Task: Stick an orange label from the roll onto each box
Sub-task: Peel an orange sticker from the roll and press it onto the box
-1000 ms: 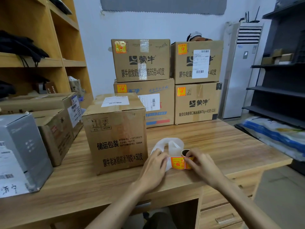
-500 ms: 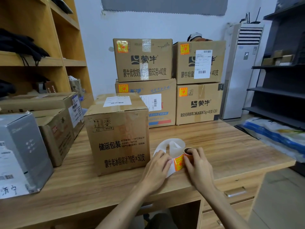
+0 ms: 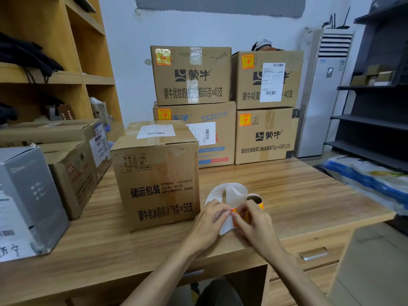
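Our left hand [image 3: 208, 220] grips the liner [image 3: 234, 191] taut so the fingers of our right hand [image 3: 254, 219] can pinch a label [image 3: 235, 212] off the roll [image 3: 254, 198]. The box [image 3: 159, 177] at ten o'clock sits close, probably next.

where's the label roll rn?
Head view, lower centre: roll on the desk, right of the near box; left hand pinches its liner, right hand its label.

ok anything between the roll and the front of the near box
Nothing visible. The left hand and right hand hold the roll just right of the box; only bare table lies between.
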The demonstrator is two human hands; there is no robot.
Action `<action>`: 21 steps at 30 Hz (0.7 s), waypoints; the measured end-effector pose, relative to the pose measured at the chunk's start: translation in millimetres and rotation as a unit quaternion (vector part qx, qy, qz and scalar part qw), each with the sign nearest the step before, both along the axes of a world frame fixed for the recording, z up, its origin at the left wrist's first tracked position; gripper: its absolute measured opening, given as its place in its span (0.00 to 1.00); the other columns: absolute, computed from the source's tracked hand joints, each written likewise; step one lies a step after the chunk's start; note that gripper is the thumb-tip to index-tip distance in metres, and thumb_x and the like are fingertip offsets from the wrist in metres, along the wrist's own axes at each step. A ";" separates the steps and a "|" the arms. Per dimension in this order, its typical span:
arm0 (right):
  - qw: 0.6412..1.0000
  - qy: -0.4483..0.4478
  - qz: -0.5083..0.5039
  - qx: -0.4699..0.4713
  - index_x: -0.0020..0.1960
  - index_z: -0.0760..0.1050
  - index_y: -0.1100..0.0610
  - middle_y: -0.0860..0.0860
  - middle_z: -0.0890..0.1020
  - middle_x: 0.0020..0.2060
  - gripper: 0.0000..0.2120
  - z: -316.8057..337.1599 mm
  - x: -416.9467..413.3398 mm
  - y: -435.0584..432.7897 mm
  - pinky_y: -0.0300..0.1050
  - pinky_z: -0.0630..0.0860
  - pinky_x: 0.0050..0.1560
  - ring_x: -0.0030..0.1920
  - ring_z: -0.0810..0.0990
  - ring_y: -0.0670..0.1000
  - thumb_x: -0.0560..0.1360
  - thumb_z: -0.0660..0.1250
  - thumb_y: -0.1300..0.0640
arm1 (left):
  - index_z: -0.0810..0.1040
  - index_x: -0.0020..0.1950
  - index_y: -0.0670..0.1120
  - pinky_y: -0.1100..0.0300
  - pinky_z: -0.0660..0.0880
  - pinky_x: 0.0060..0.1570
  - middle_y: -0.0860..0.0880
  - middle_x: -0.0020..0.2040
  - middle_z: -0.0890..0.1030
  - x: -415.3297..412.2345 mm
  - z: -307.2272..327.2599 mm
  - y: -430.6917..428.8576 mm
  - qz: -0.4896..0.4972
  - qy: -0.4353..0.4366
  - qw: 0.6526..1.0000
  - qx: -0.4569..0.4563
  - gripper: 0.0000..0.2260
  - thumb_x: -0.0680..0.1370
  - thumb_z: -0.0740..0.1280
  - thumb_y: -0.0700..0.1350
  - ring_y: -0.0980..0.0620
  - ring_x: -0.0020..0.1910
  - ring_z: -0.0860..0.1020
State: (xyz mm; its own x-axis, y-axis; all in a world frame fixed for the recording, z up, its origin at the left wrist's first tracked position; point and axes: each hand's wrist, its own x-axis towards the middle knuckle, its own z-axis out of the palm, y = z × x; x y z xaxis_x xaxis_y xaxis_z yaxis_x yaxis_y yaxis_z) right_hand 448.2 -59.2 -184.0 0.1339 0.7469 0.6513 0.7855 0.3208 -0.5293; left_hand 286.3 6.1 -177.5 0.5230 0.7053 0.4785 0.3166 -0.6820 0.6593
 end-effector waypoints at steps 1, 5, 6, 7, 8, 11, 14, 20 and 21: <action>1.000 0.001 0.000 -0.003 0.44 0.71 0.50 0.44 0.76 0.37 0.09 0.1 0.0 -0.4 0.36 0.71 0.38 0.38 0.76 0.46 0.76 0.71 0.51 | 0.82 0.54 0.51 0.51 0.72 0.54 0.53 0.48 0.77 -0.1 0.4 -0.6 -0.003 0.003 1.000 0.003 0.11 0.82 0.61 0.52 0.55 0.52 0.75; 1.000 0.003 -0.005 -0.004 0.44 0.72 0.49 0.43 0.76 0.38 0.07 -2.3 0.7 0.4 0.35 0.69 0.37 0.38 0.75 0.43 0.76 0.69 0.49 | 0.82 0.55 0.51 0.54 0.72 0.54 0.54 0.48 0.76 -1.2 2.0 -2.0 -0.013 0.005 1.000 -0.002 0.10 0.84 0.61 0.49 0.55 0.52 0.74; 1.000 0.001 -0.005 -0.002 0.44 0.72 0.49 0.43 0.76 0.38 0.07 -2.6 0.9 0.4 0.36 0.70 0.38 0.38 0.76 0.43 0.76 0.68 0.48 | 0.82 0.55 0.52 0.54 0.72 0.54 0.54 0.48 0.76 -1.3 2.5 -2.5 -0.015 0.006 1.000 -0.002 0.10 0.84 0.61 0.49 0.55 0.52 0.74; 1.000 0.000 -0.004 -0.002 0.45 0.73 0.49 0.43 0.77 0.38 0.07 -2.9 1.1 0.3 0.36 0.70 0.38 0.38 0.76 0.43 0.76 0.68 0.48 | 0.81 0.55 0.52 0.53 0.72 0.54 0.54 0.48 0.75 -1.2 2.7 -2.8 -0.017 0.007 1.000 -0.001 0.10 0.84 0.60 0.49 0.55 0.52 0.75; 1.000 -0.001 -0.003 -0.002 0.45 0.73 0.50 0.43 0.77 0.39 0.06 -3.3 1.3 0.4 0.37 0.71 0.38 0.38 0.76 0.43 0.76 0.69 0.50 | 0.81 0.55 0.52 0.53 0.73 0.54 0.54 0.48 0.75 -1.1 2.6 -2.7 -0.018 0.009 1.000 0.001 0.10 0.84 0.60 0.49 0.55 0.52 0.75; 1.000 -0.007 0.000 -0.004 0.46 0.74 0.51 0.44 0.77 0.39 0.05 -3.3 1.3 -1.1 0.38 0.71 0.36 0.37 0.76 0.44 0.76 0.70 0.53 | 0.81 0.56 0.53 0.52 0.73 0.53 0.54 0.49 0.75 -0.9 2.1 -3.3 -0.018 0.010 1.000 0.000 0.10 0.84 0.60 0.50 0.54 0.52 0.75; 1.000 -0.003 0.004 0.001 0.45 0.74 0.50 0.44 0.77 0.38 0.05 -3.4 1.0 -2.1 0.33 0.69 0.35 0.36 0.76 0.43 0.77 0.70 0.53 | 0.81 0.55 0.52 0.52 0.73 0.53 0.55 0.49 0.75 -0.8 2.0 -3.3 -0.010 0.005 1.000 0.004 0.10 0.84 0.60 0.51 0.54 0.52 0.76; 1.000 -0.009 0.011 0.015 0.45 0.72 0.49 0.43 0.74 0.36 0.11 -3.3 0.1 -2.0 0.29 0.67 0.36 0.36 0.74 0.41 0.74 0.64 0.42 | 0.80 0.52 0.50 0.50 0.74 0.53 0.55 0.49 0.75 -0.2 1.4 -2.5 -0.009 0.007 1.000 0.004 0.10 0.84 0.60 0.50 0.55 0.52 0.75; 1.000 -0.011 0.010 0.015 0.45 0.72 0.48 0.42 0.74 0.37 0.11 -3.5 0.2 -1.9 0.29 0.67 0.36 0.36 0.74 0.40 0.74 0.63 0.41 | 0.80 0.52 0.51 0.50 0.74 0.53 0.55 0.49 0.75 -0.1 1.1 -2.3 -0.011 0.007 1.000 0.005 0.10 0.84 0.60 0.50 0.55 0.52 0.75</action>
State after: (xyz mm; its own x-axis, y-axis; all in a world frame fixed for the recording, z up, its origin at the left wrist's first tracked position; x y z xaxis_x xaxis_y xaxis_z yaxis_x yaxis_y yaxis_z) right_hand 448.4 -61.1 -187.5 0.1047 0.7292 0.6762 0.7908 0.3513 -0.5013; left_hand 286.3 3.8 -176.4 0.5448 0.6889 0.4781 0.3117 -0.6957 0.6472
